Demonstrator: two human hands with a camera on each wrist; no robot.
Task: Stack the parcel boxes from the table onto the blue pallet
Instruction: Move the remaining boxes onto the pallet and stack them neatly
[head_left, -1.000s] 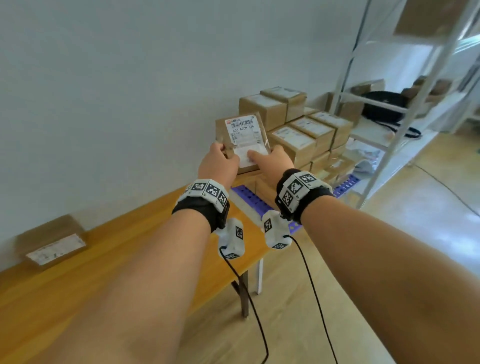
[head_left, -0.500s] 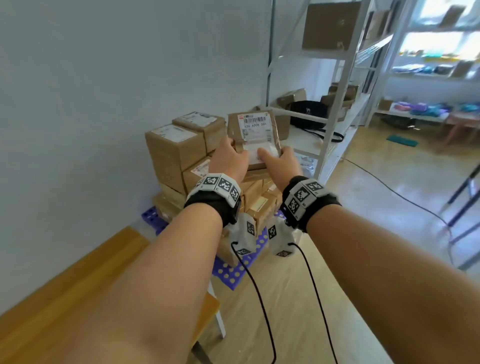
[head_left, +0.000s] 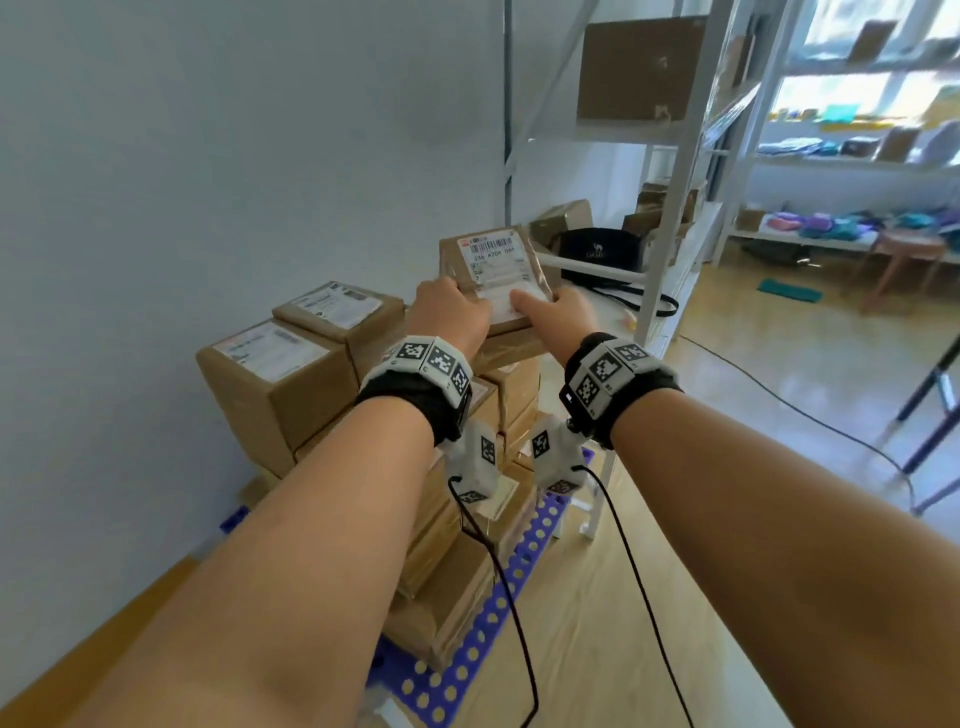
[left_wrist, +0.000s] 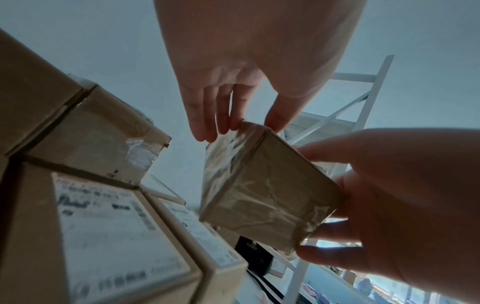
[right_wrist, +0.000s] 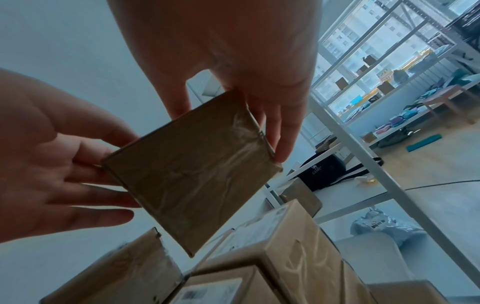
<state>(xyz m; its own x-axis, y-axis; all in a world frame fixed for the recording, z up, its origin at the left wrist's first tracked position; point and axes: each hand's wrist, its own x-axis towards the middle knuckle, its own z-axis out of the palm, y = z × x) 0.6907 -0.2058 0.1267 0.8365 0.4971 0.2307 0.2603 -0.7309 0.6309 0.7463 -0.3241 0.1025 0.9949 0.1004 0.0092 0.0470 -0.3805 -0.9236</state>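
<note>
I hold a flat brown parcel box (head_left: 493, 270) with a white barcode label in both hands, label up, in the air above the right side of the stack. My left hand (head_left: 452, 312) pinches its near left edge and my right hand (head_left: 561, 317) its near right edge. From the left wrist, the left fingers (left_wrist: 205, 123) and thumb grip one corner of the taped box (left_wrist: 259, 191). From the right wrist, the right fingers (right_wrist: 278, 144) clamp the box (right_wrist: 192, 174). Below, several stacked boxes (head_left: 280, 384) fill the blue pallet (head_left: 483, 639).
A white metal shelf rack (head_left: 670, 249) stands just right of the pallet, with a black bag (head_left: 597, 249) and more cartons on it. The wooden table edge (head_left: 130, 613) is at lower left. A cable (head_left: 779, 395) crosses the floor; black stand legs (head_left: 930, 405) are at far right.
My view has swung right, from the table to the pallet. Both hands have carried the box along and now hold it over the stack. The grip is unchanged.
</note>
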